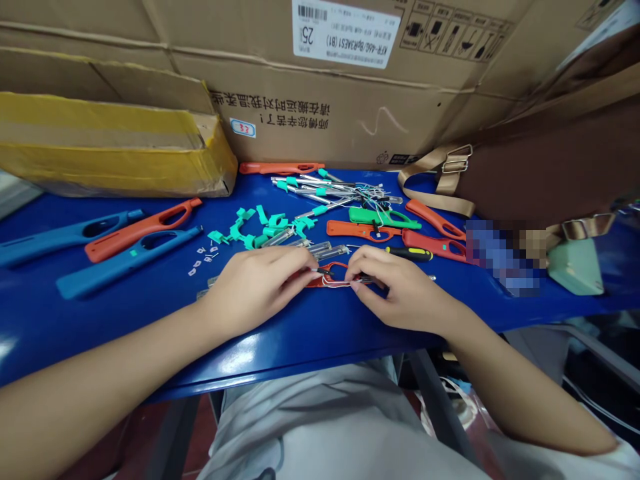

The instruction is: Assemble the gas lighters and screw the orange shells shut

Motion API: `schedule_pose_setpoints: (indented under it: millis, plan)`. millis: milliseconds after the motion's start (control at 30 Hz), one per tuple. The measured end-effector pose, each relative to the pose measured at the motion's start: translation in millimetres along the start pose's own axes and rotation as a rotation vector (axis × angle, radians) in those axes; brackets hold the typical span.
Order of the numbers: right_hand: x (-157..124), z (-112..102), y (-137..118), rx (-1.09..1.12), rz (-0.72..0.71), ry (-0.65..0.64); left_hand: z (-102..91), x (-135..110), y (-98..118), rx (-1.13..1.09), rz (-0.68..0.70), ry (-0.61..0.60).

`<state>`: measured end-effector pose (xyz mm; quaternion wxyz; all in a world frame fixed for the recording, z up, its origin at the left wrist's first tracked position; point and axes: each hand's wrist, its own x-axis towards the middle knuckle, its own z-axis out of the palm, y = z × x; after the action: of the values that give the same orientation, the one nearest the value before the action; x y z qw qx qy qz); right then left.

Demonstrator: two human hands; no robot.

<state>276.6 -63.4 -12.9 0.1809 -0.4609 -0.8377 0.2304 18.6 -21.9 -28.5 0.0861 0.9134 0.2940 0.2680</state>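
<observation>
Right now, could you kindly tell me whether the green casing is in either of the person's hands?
No, the green casing lies beyond the left hand and the right hand, touching neither.

workshop: screwdriver, loose parts

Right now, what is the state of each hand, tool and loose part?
Left hand: fingers bent, grip unclear
Right hand: fingertips pinching thin wires
Orange shell between hands: partly hidden
Other shells: lying on the table
Green clips: loose, scattered
Metal rods: piled, wires tangled
Screwdriver: lying untouched
White bits: scattered
</observation>
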Motion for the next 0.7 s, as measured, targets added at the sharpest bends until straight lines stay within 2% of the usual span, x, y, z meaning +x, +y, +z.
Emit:
schedule_pose_setpoints:
  millis: [200, 400, 567, 700]
  plan:
    - [4.3, -6.6, -1.1, -0.11, 0.047, -0.075, -0.2, 1.0, 0.3, 0.016, -0.024, -0.063]
    - [8.8, -11.6, -4.3, -0.154, 0.098, -0.138, 2.3, 0.1, -1.5, 0.046, -0.015, -0.074]
    - [7.9, -11.3, -3.2, -0.092, 0.167, -0.105, -0.1, 0.7, -1.3, 0.057, 0.015, -0.092]
    - [3.0, -8.8, 2.8, -0.025, 0.127, -0.035, -1.1, 0.6, -1.5, 0.065, -0.005, -0.096]
